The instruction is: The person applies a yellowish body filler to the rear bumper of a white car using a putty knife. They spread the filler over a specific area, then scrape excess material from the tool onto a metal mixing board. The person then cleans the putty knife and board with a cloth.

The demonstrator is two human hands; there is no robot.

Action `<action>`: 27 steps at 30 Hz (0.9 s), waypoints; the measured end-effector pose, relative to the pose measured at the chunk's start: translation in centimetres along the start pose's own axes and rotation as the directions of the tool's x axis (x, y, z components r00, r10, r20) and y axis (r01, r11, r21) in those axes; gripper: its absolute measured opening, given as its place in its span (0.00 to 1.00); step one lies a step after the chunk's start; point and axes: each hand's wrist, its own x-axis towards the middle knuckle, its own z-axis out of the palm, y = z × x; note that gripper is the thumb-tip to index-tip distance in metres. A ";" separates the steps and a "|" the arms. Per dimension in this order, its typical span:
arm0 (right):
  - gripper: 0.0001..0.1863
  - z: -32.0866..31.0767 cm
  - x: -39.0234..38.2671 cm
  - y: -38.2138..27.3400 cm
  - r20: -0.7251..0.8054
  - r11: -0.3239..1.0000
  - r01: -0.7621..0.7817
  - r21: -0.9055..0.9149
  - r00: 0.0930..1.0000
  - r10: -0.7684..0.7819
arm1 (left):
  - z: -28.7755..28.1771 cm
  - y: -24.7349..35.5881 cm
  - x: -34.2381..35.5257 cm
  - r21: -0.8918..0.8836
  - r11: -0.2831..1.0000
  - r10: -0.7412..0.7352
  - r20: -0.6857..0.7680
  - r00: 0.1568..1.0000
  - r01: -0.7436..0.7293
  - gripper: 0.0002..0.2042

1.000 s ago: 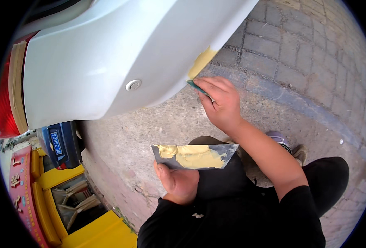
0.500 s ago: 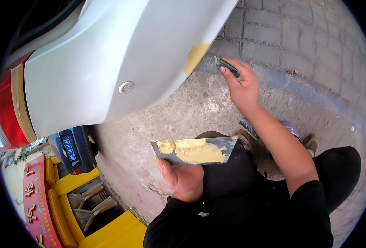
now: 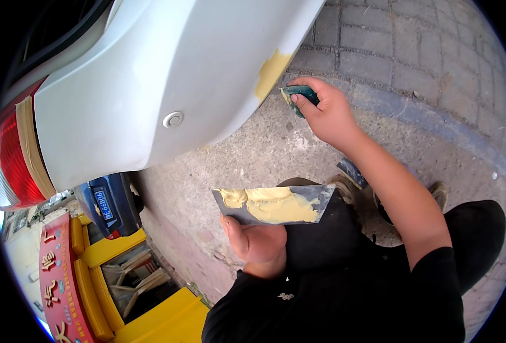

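My left hand supports a flat grey mixing board in front of my body, its thumb showing below the near edge and its other fingers mostly hidden. Thick pale-yellow putty is spread over much of the board. Further forward, my right hand pinches a dark green putty spreader between thumb and fingers. Yellowish putty coats the spreader's left edge. Just left of it, apart from the tool, a yellow putty patch covers the lower edge of a white car bumper.
A round sensor sits in the bumper. Tan masking tape borders the red tail light. Behind stand a blue car and a yellow-framed shopfront. Concrete and paving bricks lie beneath; my shoes are partly visible near my knees.
My right hand has moved slightly left and turned, so more of the spreader's broad face shows. The board has shifted slightly right in the picture, still in my left hand.
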 end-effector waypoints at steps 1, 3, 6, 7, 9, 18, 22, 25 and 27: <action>0.11 0.1 0.1 0.0 -0.024 1.000 -0.013 0.018 1.000 0.014 | 0.0 0.0 0.0 0.001 1.000 0.000 -0.003 1.000 0.000 0.23; 0.11 0.5 0.4 -0.3 -0.072 0.998 -0.039 0.053 0.997 0.042 | 0.0 -0.1 0.1 0.002 1.000 -0.009 -0.008 1.000 0.009 0.22; 0.12 0.2 0.8 -0.3 -0.064 0.996 -0.069 0.060 0.995 0.073 | 0.1 -0.3 0.2 -0.007 1.000 -0.016 -0.017 1.000 0.015 0.22; 0.12 0.1 0.9 -0.3 -0.053 0.996 -0.063 0.065 0.996 0.066 | 0.2 -0.3 0.3 -0.011 1.000 -0.017 -0.020 1.000 0.017 0.22; 0.12 0.0 0.7 -0.3 -0.032 0.995 -0.055 0.078 0.998 0.057 | -0.4 -0.2 0.5 -0.030 0.999 -0.030 0.110 0.993 0.034 0.24; 0.09 0.4 0.8 -0.1 -0.037 0.999 0.044 0.024 0.998 -0.043 | -1.0 0.0 0.3 -0.027 0.999 -0.041 0.158 0.987 0.046 0.25; 0.10 0.5 0.7 -0.1 -0.001 0.993 0.118 -0.014 0.993 -0.118 | -0.7 0.2 0.1 -0.037 0.998 -0.034 0.148 0.988 0.040 0.25; 0.10 0.0 0.7 -0.1 0.063 0.990 0.110 -0.088 0.993 -0.104 | -0.8 0.0 0.3 -0.036 0.999 -0.027 0.136 0.990 0.032 0.25; 0.10 -0.5 0.6 -0.3 0.136 0.993 0.043 -0.110 0.990 -0.028 | -0.8 0.1 0.3 -0.041 0.998 -0.032 0.143 0.989 0.038 0.25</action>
